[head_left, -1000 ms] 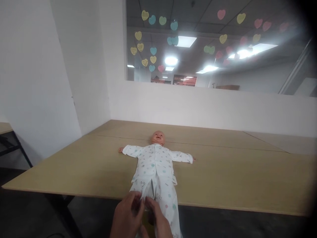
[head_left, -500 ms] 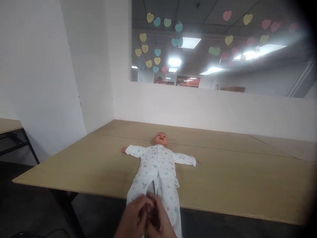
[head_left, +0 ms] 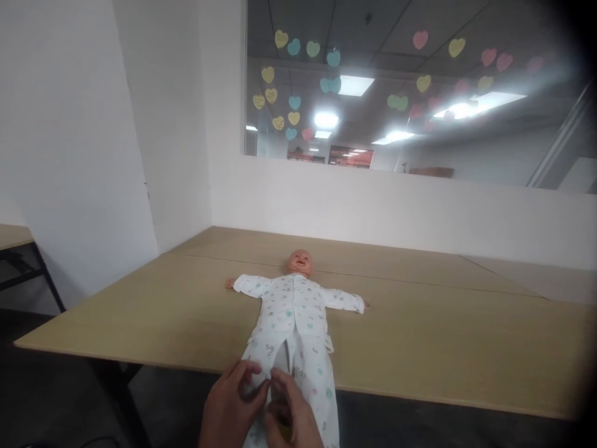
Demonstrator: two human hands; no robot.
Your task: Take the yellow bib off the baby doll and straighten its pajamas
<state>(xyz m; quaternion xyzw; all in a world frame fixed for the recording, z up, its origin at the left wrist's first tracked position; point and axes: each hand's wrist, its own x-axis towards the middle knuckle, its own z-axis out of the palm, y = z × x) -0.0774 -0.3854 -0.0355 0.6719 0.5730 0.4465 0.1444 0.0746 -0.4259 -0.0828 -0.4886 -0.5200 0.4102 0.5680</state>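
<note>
A baby doll (head_left: 301, 264) lies on its back on the table, head toward the wall and arms spread wide. It wears a white printed top (head_left: 293, 305) and matching trousers (head_left: 314, 367), with a grey slit showing between the legs. In front of the trousers, my left hand (head_left: 233, 401) is half curled, a gap between its thumb and forefinger. Close beside it, my right hand (head_left: 293, 410) is curled, its forefinger tip near the left thumb. A small yellowish patch shows inside the right hand; its kind is unclear. The doll's feet are out of view.
The wooden table (head_left: 420, 348) ends at a front edge under the doll's legs. Behind it stands a white wall (head_left: 396, 211) with a window (head_left: 364, 31) bearing heart-shaped notes. Another table (head_left: 13, 236) is at the far left.
My hands, pressed together before, have moved slightly apart, the left one to the left. The left thumb and forefinger have opened. The doll lies as before; the view has shifted a little.
</note>
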